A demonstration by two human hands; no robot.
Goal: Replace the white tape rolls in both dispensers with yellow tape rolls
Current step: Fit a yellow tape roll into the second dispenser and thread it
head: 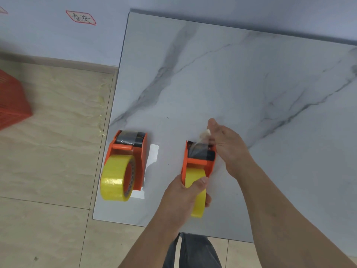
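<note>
Two orange tape dispensers lie on the marble table (241,78). The left dispenser (138,161) rests near the table's left edge and carries a yellow tape roll (114,177). The right dispenser (201,157) carries a second yellow tape roll (195,178). My left hand (181,194) grips that roll and the dispenser's rear, thumb on top of the tape. My right hand (226,144) is at the dispenser's front by the cutter, pinching the pulled-out tape end (204,134) between thumb and fingers. No white roll is in view.
A pale sheet (152,153) lies under the left dispenser. An orange-red basket (11,99) stands on the tiled floor at far left. A red-bordered label (81,17) is stuck on the wall. My trouser leg (193,250) shows below the table's near edge.
</note>
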